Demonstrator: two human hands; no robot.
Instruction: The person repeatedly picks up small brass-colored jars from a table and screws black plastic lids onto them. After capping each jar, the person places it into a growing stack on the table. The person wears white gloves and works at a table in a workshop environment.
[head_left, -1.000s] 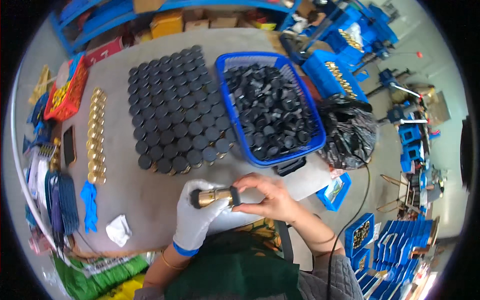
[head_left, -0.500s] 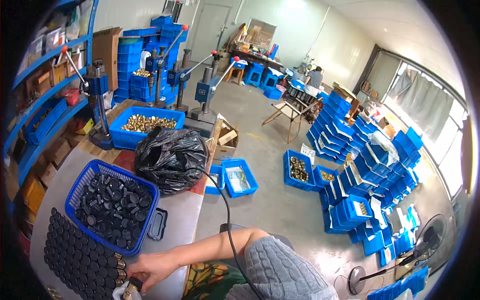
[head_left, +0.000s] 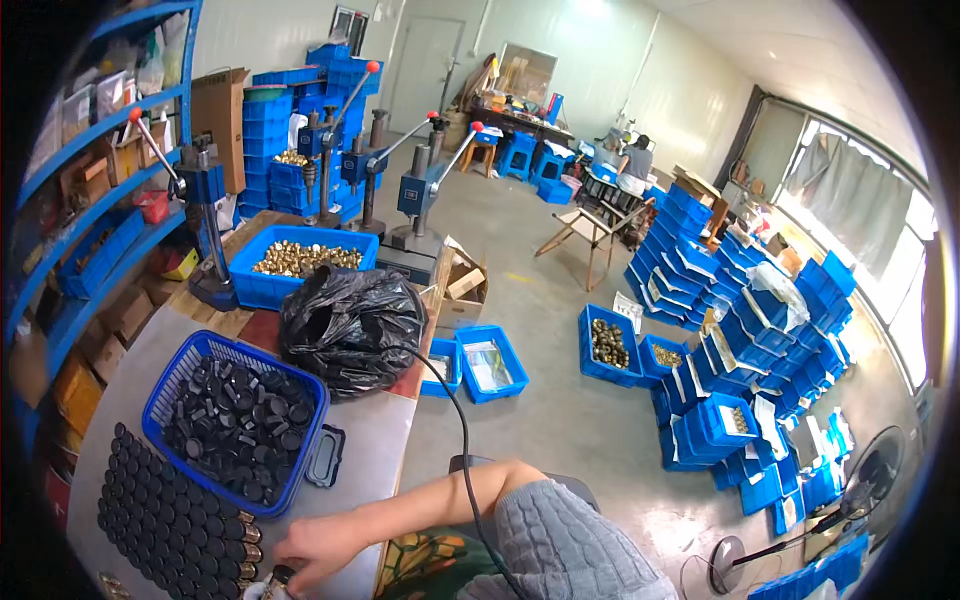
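Observation:
My right hand (head_left: 312, 550) reaches across the grey table (head_left: 370, 450) at the bottom edge, its bare fingers closed on a small black cap (head_left: 283, 577). Only a sliver of my left hand's white glove (head_left: 252, 591) shows at the very bottom, right next to the cap; what it holds is cut off. Rows of black caps (head_left: 160, 520) stand on the table just left of my hands. Behind them is a blue basket (head_left: 168, 385) full of loose black caps.
A black plastic bag (head_left: 350, 325) and a blue bin of gold parts (head_left: 300, 262) sit farther along the bench, beside hand presses (head_left: 205, 190). A black cable (head_left: 450, 420) runs over the table edge. Stacked blue bins (head_left: 740, 330) cover the floor; a person (head_left: 632, 160) sits far back.
The view has swung from straight down on the table up and to the right, toward the workshop floor. My hands have slid to the bottom edge, and the left one has nearly dropped out of sight.

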